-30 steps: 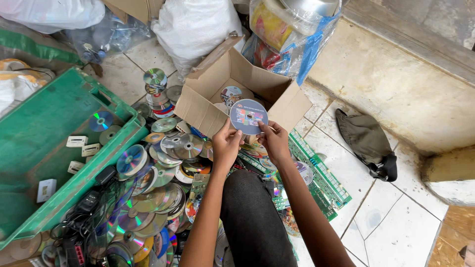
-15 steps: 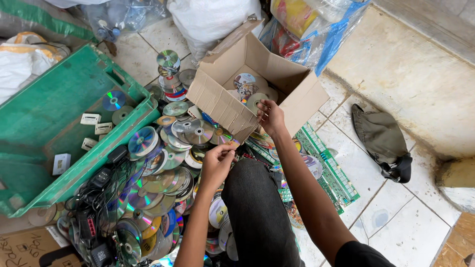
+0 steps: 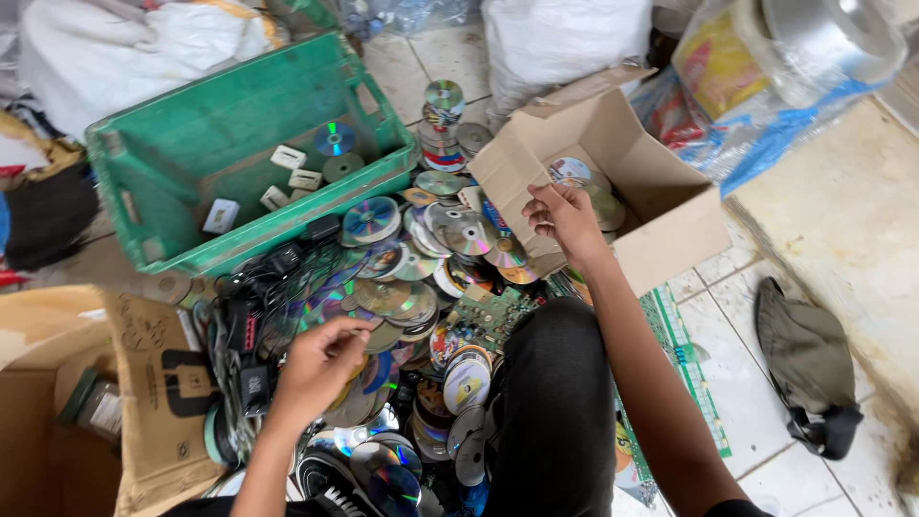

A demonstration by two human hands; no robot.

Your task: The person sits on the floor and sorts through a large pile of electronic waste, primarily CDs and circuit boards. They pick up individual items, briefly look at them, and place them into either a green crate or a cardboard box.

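My right hand (image 3: 565, 218) hovers at the near rim of an open cardboard box (image 3: 670, 191), fingers loosely curled and nothing in them. A few discs (image 3: 570, 170) lie inside the box. My left hand (image 3: 321, 362) is lower left, its fingertips bunched on the shiny discs of a big loose pile (image 3: 450, 235) on the floor. Whether it grips a disc I cannot tell. My knee in black trousers (image 3: 555, 402) sits between my arms.
A green plastic crate (image 3: 239, 105) with a disc and small white blocks stands at the left. A disc stack (image 3: 442, 124), black cables and chargers (image 3: 249, 316), a green circuit board (image 3: 498, 311), a brown carton (image 3: 144, 364), white sacks (image 3: 565, 38) and an olive bag (image 3: 804, 354) surround the pile.
Both hands held a disc over the box a second ago. The disc has left them; my left hand has dropped to the floor pile and my right stays by the box.
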